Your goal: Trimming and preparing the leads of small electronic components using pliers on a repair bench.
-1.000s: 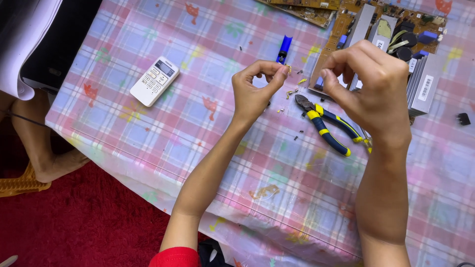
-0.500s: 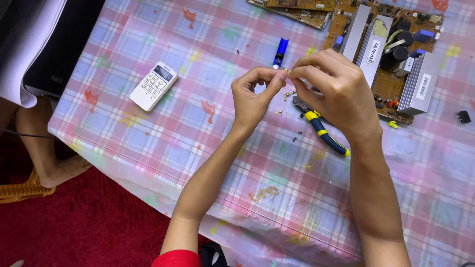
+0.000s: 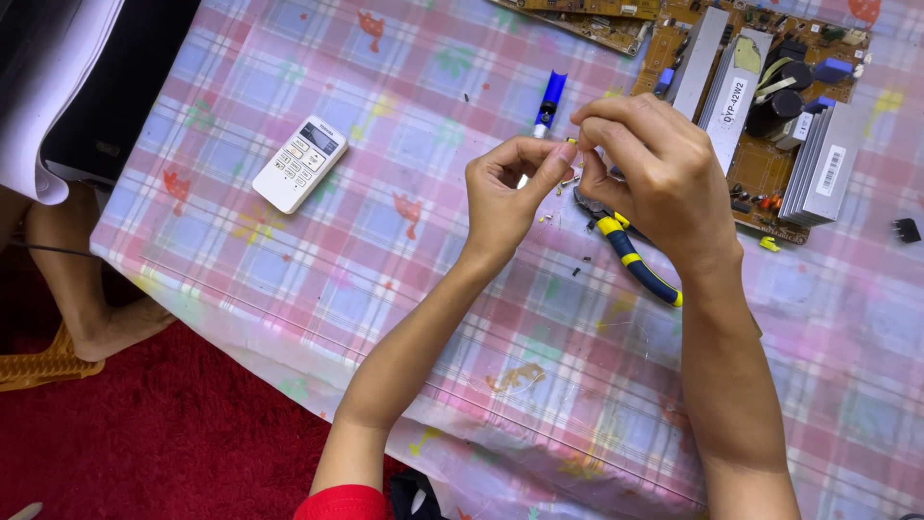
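On plaid tablecloth [image 3: 404,231], red carpet [image 3: 173,433] below.

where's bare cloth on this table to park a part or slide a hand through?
Free: the checked tablecloth between the white remote and blue tool; also the near strip below the pliers. Crowded: around both hands, where small bits lie, and the circuit board at far right.
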